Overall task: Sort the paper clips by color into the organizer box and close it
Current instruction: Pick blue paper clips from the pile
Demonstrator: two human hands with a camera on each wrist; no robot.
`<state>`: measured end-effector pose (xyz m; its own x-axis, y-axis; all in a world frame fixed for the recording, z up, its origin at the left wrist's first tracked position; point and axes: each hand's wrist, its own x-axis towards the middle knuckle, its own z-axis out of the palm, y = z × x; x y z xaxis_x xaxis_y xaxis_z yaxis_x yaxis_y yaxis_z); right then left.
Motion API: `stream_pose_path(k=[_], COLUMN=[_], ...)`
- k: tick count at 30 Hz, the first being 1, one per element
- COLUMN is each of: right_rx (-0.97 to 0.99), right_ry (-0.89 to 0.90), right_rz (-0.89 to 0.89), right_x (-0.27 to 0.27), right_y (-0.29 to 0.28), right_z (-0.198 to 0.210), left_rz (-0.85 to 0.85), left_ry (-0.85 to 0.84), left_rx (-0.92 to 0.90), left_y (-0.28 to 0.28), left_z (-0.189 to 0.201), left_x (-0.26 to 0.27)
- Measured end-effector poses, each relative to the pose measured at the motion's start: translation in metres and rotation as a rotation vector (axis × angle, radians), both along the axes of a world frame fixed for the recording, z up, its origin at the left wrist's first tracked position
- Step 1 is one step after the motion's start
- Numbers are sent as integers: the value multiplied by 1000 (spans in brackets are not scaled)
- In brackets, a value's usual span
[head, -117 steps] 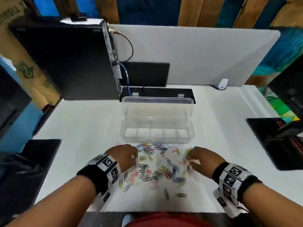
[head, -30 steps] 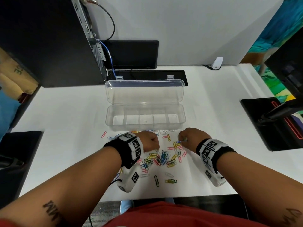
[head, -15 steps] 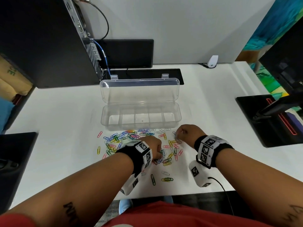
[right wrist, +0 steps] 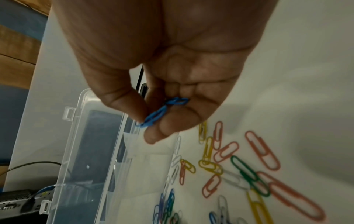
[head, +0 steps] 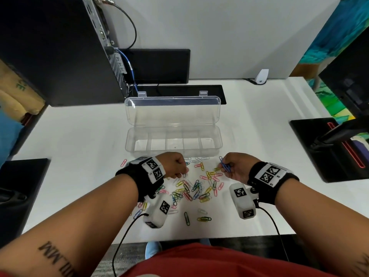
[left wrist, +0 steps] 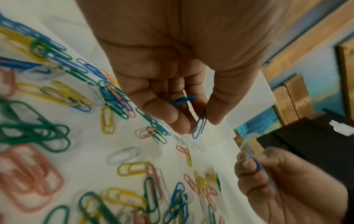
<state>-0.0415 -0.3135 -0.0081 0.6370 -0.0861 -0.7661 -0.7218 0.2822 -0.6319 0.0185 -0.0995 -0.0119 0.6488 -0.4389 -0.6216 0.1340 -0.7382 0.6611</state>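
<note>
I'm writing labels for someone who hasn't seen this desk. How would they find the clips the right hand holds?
Start at the clear organizer box lying open mid-desk. Just in front of its right end, the right hand is raised above the loose paper clips. The blue clips are pinched in its fingertips: all one colour and off the desk, unlike the mixed scatter below.

Both forearms extended forward over table, wrists banded with marker cuffs. Left hand (head: 175,166) palm down, fingers curled, thumb and forefinger pinching blue paper clip (left wrist: 199,126); another blue clip tucked under curled fingers. Right hand (head: 236,168) raised slightly, turned inward, thumb and fingers pinching small bunch of blue clips (right wrist: 161,112). Hands apart, not touching.
</note>
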Motion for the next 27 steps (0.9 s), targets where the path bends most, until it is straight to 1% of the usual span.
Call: stream_pose_path(k=[2,6,8,10,12,13,14,16,17,18,20,22,24,27], right_rx=[1,49,79,116,135,134,128,112,96,74,11,-41,-98,-216], right_ry=[-15,-49,-48,-9,19,24,27,34,30,17,-13,-23,1,31], right_rz=[3,-15,-30,-41,-39,-27,-14,-4,0,7,32,98,212,416], right_x=[1,-1,-2,-2,-3,-4,-5,-8,-9,-11,-14,-16,-17,-17], right_y=[3,9,11,11,11,11,12,14,15,15,16,15,16,19], right_z=[0,-3,-4,-4,-2,-2,-3,-4,-6,-8,-10,-11,-9,-10], left_rz=[128,229,266,293,281,228,140,-103,-195,-260,-375,-481,-554,-609], left_ry=[98,238,302,354,353,303,214,-32,-127,-184,-252,-286,-316,-351], left_rx=[-92,-161,-173,-155,-115,-79,-28,108,163,200,254,284,302,322], left_y=[2,2,3,2,-1,-3,-5,-9,-10,-12,-17,-23,-28,-32], left_z=[2,6,7,7,7,5,3,2,1,0,0,-1,-3,-4], left_x=[1,-1,-2,-5,-6,-6,-7,-9,-11,-13,-17,-20,-20,-21])
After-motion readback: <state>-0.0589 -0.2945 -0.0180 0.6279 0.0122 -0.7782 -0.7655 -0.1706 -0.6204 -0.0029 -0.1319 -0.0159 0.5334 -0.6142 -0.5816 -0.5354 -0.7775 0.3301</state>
